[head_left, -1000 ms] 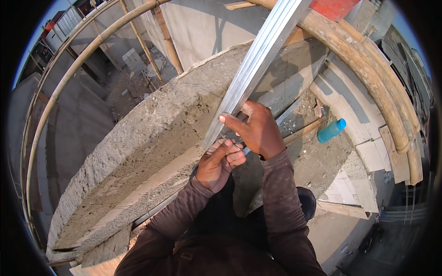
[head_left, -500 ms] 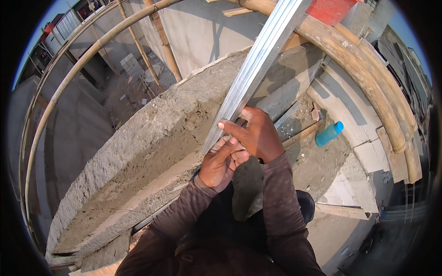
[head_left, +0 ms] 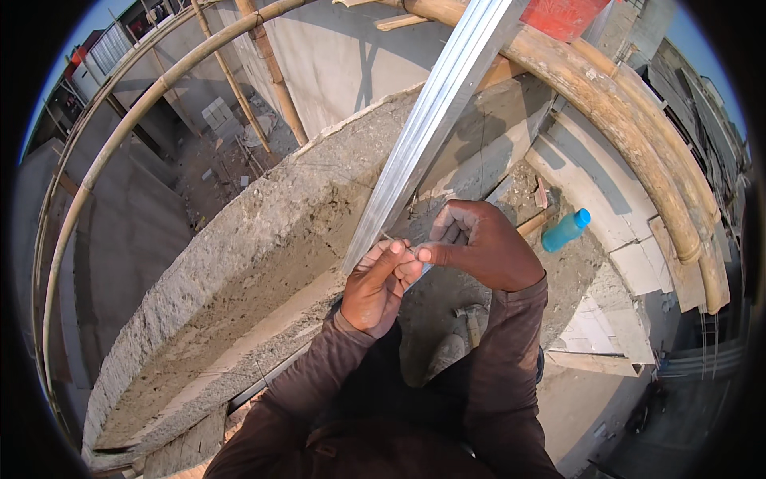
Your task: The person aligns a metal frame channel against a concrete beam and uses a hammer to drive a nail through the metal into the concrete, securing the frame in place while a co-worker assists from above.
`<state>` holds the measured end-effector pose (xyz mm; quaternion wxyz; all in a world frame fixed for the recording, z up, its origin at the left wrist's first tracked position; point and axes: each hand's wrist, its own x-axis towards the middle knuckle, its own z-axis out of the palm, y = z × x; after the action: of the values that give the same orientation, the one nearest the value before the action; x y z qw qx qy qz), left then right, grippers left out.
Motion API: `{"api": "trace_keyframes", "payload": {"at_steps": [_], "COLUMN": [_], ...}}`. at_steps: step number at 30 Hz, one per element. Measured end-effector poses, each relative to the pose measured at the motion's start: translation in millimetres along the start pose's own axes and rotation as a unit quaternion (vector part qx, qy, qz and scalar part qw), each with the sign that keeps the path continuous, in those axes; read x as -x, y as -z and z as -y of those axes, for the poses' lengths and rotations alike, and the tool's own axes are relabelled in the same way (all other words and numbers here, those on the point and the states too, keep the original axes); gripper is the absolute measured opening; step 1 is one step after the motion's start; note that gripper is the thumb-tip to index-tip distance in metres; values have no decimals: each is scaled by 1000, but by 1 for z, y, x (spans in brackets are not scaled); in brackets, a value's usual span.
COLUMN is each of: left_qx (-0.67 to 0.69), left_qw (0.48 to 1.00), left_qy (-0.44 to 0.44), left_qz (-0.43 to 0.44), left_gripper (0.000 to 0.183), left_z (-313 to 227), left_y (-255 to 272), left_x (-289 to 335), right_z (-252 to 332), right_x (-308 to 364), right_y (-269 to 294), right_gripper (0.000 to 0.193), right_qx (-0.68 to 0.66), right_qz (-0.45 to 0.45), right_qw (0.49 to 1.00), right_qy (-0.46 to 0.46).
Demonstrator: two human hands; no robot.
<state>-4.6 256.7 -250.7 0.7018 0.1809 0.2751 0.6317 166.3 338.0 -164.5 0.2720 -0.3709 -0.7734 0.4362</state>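
In front of me a long silver metal straightedge (head_left: 435, 120) stands tilted, its lower end by the rough concrete beam (head_left: 231, 231). Beside that lower end my left hand (head_left: 373, 291) is closed, thumb against fingers, with a thin wire-like bit poking out at the fingertips. What it is exactly is too small to tell. My right hand (head_left: 499, 243) is just to the right, clear of the straightedge. Its thumb and a finger are pinched together at the left fingertips, on something I cannot make out; the other fingers curl loosely.
Bamboo poles (head_left: 590, 88) curve along the right and far side, with a red container (head_left: 565, 17) behind. On the rough surface at right stand a turquoise bottle (head_left: 565, 231) and a short wooden stick (head_left: 536, 221). A hammer-like tool (head_left: 472, 319) lies near my feet. Ground drops away at left.
My right hand has come off the straightedge and moved right and down, its thumb now at the left fingertips. The left hand stays nearly in place. The tool near my feet has come into view.
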Motion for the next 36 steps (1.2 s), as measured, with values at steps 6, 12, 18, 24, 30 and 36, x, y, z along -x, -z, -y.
{"api": "trace_keyframes", "payload": {"at_steps": [6, 12, 18, 24, 30, 36], "left_qx": [20, 5, 27, 45, 34, 34], "left_qw": [999, 999, 999, 998, 999, 998], "left_qy": [-24, -34, -44, -39, -41, -50], "left_qz": [7, -12, -8, -7, 2, 5], "left_gripper": [21, 24, 31, 35, 36, 39], "left_z": [6, 9, 8, 7, 8, 7], "left_y": [2, 4, -2, -3, -1, -1], "left_x": [-2, -4, -4, -5, -5, -5], "right_z": [13, 13, 13, 21, 26, 25], "right_x": [17, 19, 16, 16, 14, 25], "right_y": [-12, -30, -30, -25, -30, -35], "right_gripper": [34, 25, 17, 26, 19, 16], "right_qx": [119, 212, 189, 160, 124, 134], "right_qz": [-24, -120, -168, -93, -109, -153], "right_qw": [992, 968, 960, 981, 983, 978], "right_qy": [-34, 54, 118, 65, 75, 40]}}
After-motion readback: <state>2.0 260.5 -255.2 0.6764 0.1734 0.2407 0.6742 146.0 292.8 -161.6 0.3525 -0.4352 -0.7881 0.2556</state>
